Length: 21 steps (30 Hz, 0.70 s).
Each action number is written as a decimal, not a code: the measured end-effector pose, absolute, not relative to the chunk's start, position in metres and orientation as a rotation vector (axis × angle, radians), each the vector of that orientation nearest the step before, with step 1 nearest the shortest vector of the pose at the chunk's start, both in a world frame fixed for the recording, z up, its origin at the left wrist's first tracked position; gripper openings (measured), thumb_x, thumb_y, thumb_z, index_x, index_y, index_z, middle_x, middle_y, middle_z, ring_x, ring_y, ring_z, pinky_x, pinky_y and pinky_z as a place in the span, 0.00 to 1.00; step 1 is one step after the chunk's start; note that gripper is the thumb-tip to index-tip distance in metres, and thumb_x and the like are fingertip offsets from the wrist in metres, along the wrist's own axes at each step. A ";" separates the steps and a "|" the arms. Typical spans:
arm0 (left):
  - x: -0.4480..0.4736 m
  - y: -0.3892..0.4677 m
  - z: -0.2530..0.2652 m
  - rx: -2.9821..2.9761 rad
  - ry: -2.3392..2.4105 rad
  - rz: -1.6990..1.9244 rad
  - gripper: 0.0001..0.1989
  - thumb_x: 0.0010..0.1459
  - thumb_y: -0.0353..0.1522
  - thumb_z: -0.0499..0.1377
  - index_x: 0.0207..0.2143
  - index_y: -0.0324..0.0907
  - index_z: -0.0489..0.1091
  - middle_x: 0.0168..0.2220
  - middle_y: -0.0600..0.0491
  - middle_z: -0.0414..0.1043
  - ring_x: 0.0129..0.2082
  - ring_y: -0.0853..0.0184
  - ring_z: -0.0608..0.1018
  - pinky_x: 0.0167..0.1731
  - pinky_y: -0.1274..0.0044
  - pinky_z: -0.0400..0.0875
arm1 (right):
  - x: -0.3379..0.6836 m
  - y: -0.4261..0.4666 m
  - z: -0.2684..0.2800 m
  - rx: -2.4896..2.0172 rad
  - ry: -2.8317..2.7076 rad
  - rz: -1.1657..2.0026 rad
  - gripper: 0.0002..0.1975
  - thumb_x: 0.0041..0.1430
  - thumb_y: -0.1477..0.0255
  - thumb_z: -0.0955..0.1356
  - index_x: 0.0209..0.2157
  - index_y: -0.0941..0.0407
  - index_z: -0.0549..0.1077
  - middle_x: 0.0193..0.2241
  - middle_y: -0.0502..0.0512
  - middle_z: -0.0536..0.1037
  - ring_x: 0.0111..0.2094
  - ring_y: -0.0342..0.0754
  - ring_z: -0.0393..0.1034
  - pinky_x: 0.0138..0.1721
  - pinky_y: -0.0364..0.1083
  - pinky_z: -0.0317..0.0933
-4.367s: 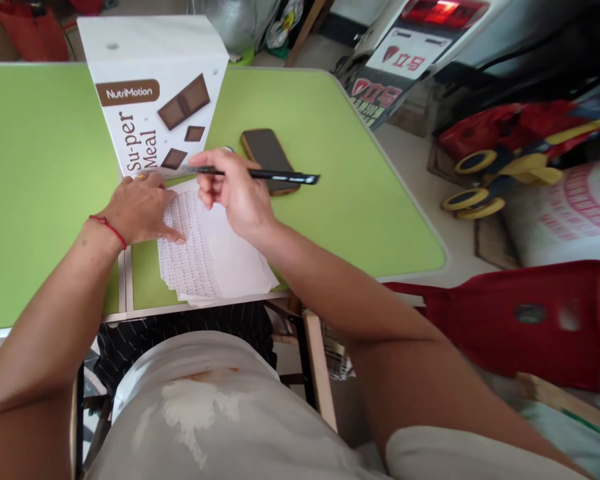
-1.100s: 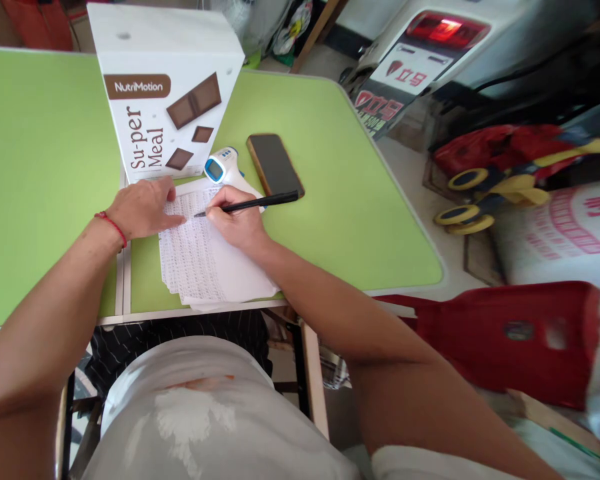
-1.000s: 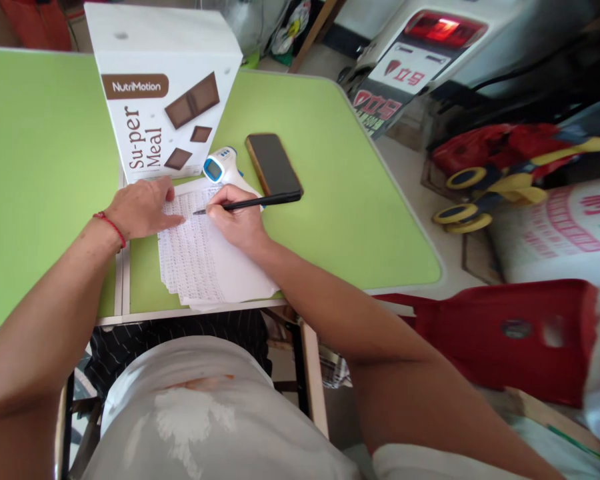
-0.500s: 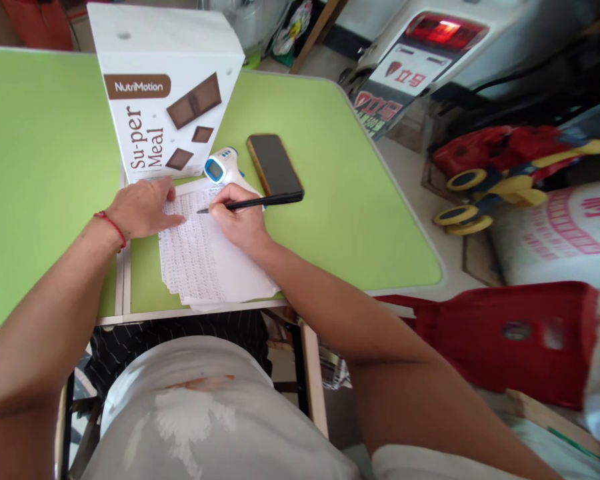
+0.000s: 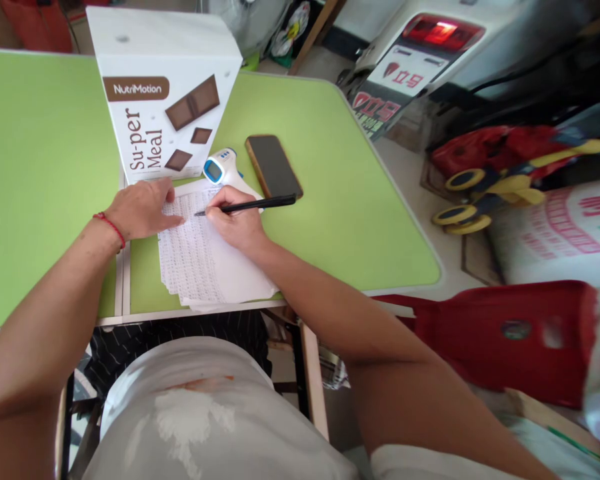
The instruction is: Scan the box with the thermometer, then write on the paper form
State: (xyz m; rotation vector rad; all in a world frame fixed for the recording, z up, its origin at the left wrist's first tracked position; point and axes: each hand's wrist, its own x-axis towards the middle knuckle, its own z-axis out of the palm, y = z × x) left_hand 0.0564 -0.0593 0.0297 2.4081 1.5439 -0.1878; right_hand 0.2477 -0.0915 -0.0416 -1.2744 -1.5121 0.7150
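My right hand [image 5: 237,219] is closed around a black pen [image 5: 263,203], its tip at the handwriting on a stack of paper sheets [image 5: 230,270]. Rows of small writing cover the left part of the top sheet; the right part is blank. My left hand [image 5: 145,208], with a red string bracelet [image 5: 111,228] at the wrist, rests on the upper left edge of the sheets, thumb apart from the fingers. Behind the paper lies a white and blue infrared thermometer [image 5: 221,167], partly hidden by my right hand. A dark smartphone [image 5: 274,165] in an amber case lies right of it.
A white NutriMotion box [image 5: 165,53] stands on the green folding table [image 5: 360,227], just beyond my left hand. To the right are a red plastic chair [image 5: 505,340], a yellow and blue toy [image 5: 500,187] and a vehicle's rear with a lit tail light [image 5: 443,32].
My right hand and the pen have shifted slightly left, and the pen's back end sits a little lower. My left hand stays in place on the paper.
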 end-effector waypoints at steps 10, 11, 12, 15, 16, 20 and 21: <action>0.057 -0.060 0.032 2.422 1.541 -0.230 0.23 0.60 0.45 0.60 0.53 0.42 0.68 0.36 0.49 0.75 0.43 0.53 0.79 0.41 0.69 0.69 | 0.250 -0.091 -0.042 -1.272 -1.544 0.699 0.08 0.46 0.78 0.67 0.21 0.53 0.63 0.18 0.43 0.64 0.22 0.41 0.57 0.27 0.44 0.58; 0.057 -0.060 0.032 2.426 1.536 -0.228 0.23 0.60 0.45 0.60 0.53 0.42 0.68 0.36 0.48 0.75 0.43 0.52 0.79 0.41 0.68 0.69 | 0.250 -0.092 -0.041 -1.268 -1.537 0.698 0.08 0.46 0.77 0.67 0.21 0.52 0.63 0.18 0.42 0.64 0.21 0.41 0.57 0.27 0.44 0.57; 0.057 -0.060 0.032 2.429 1.533 -0.224 0.23 0.60 0.45 0.60 0.53 0.42 0.68 0.36 0.48 0.75 0.43 0.52 0.79 0.41 0.68 0.69 | 0.249 -0.092 -0.041 -1.261 -1.531 0.700 0.08 0.46 0.77 0.67 0.21 0.52 0.63 0.18 0.43 0.64 0.21 0.41 0.57 0.27 0.44 0.58; 0.056 -0.059 0.031 2.416 1.533 -0.212 0.23 0.60 0.45 0.61 0.53 0.41 0.69 0.36 0.48 0.75 0.43 0.52 0.79 0.41 0.68 0.69 | 0.249 -0.093 -0.041 -1.231 -1.529 0.734 0.07 0.47 0.77 0.67 0.21 0.53 0.65 0.19 0.43 0.67 0.22 0.41 0.58 0.27 0.44 0.58; 0.056 -0.059 0.031 2.408 1.533 -0.205 0.24 0.60 0.45 0.61 0.53 0.42 0.69 0.36 0.48 0.75 0.43 0.52 0.79 0.41 0.68 0.69 | 0.249 -0.093 -0.041 -1.223 -1.534 0.750 0.07 0.47 0.77 0.67 0.21 0.53 0.65 0.19 0.44 0.68 0.22 0.41 0.58 0.27 0.44 0.58; 0.056 -0.059 0.030 2.393 1.532 -0.177 0.25 0.59 0.46 0.61 0.54 0.43 0.69 0.38 0.49 0.75 0.45 0.52 0.79 0.42 0.68 0.69 | 0.248 -0.093 -0.043 -1.211 -1.566 0.769 0.07 0.48 0.78 0.68 0.22 0.53 0.66 0.20 0.45 0.69 0.23 0.42 0.59 0.28 0.44 0.59; 0.057 -0.059 0.030 2.394 1.528 -0.177 0.25 0.59 0.46 0.61 0.54 0.42 0.69 0.38 0.49 0.75 0.45 0.52 0.79 0.42 0.68 0.69 | 0.248 -0.093 -0.043 -1.211 -1.578 0.765 0.07 0.48 0.78 0.68 0.22 0.53 0.66 0.20 0.45 0.69 0.23 0.42 0.59 0.28 0.44 0.59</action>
